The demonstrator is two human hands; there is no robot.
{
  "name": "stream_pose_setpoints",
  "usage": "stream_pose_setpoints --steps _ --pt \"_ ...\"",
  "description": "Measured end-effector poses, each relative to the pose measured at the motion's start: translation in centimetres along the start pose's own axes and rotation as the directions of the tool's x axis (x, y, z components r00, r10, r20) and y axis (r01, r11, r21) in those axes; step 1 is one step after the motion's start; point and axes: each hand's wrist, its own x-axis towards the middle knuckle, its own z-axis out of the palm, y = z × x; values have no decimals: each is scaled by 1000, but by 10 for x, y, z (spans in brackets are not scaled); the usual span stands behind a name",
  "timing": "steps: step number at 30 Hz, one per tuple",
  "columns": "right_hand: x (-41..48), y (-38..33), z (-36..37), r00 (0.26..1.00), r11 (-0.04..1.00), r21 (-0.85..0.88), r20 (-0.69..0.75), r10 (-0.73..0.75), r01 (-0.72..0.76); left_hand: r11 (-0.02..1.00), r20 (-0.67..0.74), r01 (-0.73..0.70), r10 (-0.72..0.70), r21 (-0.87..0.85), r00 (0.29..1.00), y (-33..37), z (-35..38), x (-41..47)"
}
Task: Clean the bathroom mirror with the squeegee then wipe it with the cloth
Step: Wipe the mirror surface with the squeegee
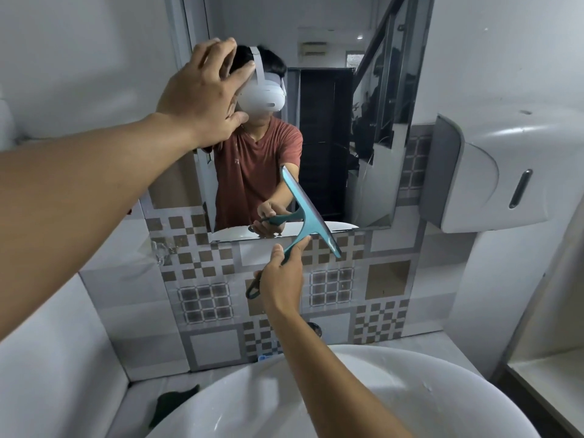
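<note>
Two hands: both are in my one head view, reaching toward the wall over the sink.
Left hand (208, 96): I see it raised and spread flat, fingers apart, palm toward the upper left part of the mirror (363, 137); it grips nothing, and I cannot tell if the palm touches the glass.
Right hand (281, 279): I see it wrapped around the handle of the squeegee (308, 213), thumb laid along the handle.
Squeegee: teal, its blade runs slanted from upper left to lower right across the mirror's bottom edge, the lower tip over the patterned tiles (205, 301); a dark loop hangs from the handle end below my fist.
Cloth (172, 406): a dark crumpled piece lies on the white surface (63, 390) just left of the sink (442, 390), well apart from both hands.
Dispenser (493, 172): white, fixed to the wall right of the mirror.
Reflection: a person in a red shirt with a white headset.
</note>
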Motion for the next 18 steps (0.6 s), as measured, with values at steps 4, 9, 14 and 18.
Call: stream_pose_setpoints --steps 4,9,14,18 --pt "-3 -5 9 1000 999 37 -9 9 -8 1000 -10 3 -3 0 1000 -1 2 0" --pt "-7 -9 22 1000 1000 22 -31 -4 5 1000 -6 -2 2 1 1000 -3 4 1" --pt "-18 4 42 999 999 -24 30 -38 39 1000 23 -24 24 1 999 -8 2 0" --pt "-35 25 68 991 991 -96 107 -84 94 999 44 -34 33 12 998 -11 -1 1"
